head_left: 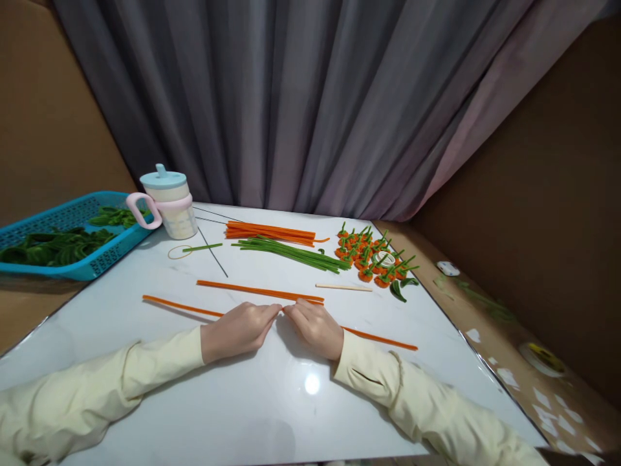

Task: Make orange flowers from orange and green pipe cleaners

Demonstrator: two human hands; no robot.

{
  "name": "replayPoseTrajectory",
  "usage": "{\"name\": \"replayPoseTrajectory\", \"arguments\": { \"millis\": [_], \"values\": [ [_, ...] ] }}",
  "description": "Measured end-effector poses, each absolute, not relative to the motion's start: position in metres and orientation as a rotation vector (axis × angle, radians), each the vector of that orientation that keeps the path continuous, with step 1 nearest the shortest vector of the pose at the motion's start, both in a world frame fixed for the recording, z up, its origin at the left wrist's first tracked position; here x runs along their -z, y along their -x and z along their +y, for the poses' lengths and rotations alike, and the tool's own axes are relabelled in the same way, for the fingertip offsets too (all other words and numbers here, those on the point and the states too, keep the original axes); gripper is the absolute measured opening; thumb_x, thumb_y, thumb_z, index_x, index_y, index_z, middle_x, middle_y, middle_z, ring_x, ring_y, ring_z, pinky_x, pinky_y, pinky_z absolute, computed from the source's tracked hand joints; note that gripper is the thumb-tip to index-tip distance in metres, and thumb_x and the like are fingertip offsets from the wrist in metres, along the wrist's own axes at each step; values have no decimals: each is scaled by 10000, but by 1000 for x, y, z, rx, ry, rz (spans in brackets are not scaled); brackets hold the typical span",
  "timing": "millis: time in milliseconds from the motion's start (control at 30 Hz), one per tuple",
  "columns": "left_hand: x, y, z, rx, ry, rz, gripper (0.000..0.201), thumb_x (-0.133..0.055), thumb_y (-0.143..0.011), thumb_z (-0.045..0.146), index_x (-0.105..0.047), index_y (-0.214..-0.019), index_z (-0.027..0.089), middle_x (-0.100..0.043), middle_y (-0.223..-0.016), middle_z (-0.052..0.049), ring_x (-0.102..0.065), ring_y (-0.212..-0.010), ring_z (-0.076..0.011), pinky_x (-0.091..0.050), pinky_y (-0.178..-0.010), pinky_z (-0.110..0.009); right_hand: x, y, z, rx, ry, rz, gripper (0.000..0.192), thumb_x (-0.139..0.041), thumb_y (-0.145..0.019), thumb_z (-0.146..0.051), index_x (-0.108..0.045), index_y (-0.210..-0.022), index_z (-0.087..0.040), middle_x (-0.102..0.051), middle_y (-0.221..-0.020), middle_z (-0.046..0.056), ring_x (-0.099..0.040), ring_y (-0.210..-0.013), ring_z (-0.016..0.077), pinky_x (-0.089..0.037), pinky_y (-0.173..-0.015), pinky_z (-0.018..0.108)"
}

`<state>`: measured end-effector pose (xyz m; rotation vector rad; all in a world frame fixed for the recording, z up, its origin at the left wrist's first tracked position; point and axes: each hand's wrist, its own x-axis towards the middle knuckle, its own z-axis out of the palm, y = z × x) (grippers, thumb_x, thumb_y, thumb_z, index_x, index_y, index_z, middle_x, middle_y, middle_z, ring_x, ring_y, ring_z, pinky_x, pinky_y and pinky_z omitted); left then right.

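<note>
Left hand (237, 330), right hand (315, 327) pinch long orange pipe cleaner (184, 306) on table (272, 401)

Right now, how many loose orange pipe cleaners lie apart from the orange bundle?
2: one lies just beyond the fingertips, the other runs under both hands. More may hide in the bundle.
</note>
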<state>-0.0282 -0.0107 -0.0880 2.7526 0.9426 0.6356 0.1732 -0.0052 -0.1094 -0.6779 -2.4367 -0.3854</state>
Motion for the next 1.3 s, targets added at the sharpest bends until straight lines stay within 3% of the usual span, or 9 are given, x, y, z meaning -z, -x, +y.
{"name": "replayPoseTrajectory", "arguments": {
  "millis": [167, 333, 567, 767, 967, 1100, 1300],
  "values": [
    [82, 28, -7, -582, -2713, 904, 242, -355, -934, 169, -574, -1035, 161, -683, -816, -57, -658, -697, -181, -501, -633, -258, 105, -177, -5, 413, 629, -2461, 201, -333, -922, -92, -526, -887, -132, -540, -651, 32, -487, -619, 155, -313, -485, 264],
    [68, 28, -2, -467, -2622, 921, 282, -336, -975, 241, -595, -895, 163, -675, -819, -44, -640, -718, -171, -469, -647, -249, 102, -180, -1, 397, 642, -2432, 206, -342, -946, -123, -543, -904, -142, -592, -700, 36, -501, -648, 147, -309, -503, 261],
    [63, 29, -4, -382, -2605, 889, 257, -342, -962, 204, -552, -820, 160, -630, -764, -34, -603, -677, -166, -416, -612, -243, 99, -177, -4, 275, 736, -2417, 214, -354, -979, -208, -555, -931, -151, -620, -755, 35, -502, -685, 147, -313, -533, 254],
    [66, 30, -3, -289, -2612, 840, 229, -339, -945, 171, -488, -771, 174, -578, -716, -10, -550, -612, -148, -351, -553, -234, 99, -176, -8, 292, 645, -2447, 291, -307, -938, -96, -554, -796, -155, -582, -701, 30, -442, -665, 158, -294, -535, 273],
    [63, 30, -5, -172, -2653, 809, 190, -347, -921, 146, -441, -761, 187, -572, -688, -1, -522, -581, -148, -306, -532, -245, 98, -174, -12, 337, 630, -2457, 218, -382, -800, -46, -496, -667, -175, -511, -615, 24, -398, -627, 168, -242, -514, 293],
    [60, 30, -5, -111, -2693, 859, 175, -355, -885, 103, -432, -752, 187, -586, -697, -14, -531, -589, -164, -297, -533, -257, 101, -174, -13, 261, 756, -2462, 172, -424, -792, -60, -498, -694, -179, -538, -646, 26, -434, -640, 167, -262, -520, 282],
    [55, 33, -1, -20, -2712, 925, 159, -381, -848, 62, -456, -780, 184, -589, -699, -14, -545, -604, -173, -295, -530, -259, 108, -176, -10, 189, 821, -2441, 188, -388, -942, -182, -550, -847, -174, -599, -715, 24, -515, -648, 147, -318, -525, 249]
  ]
}}
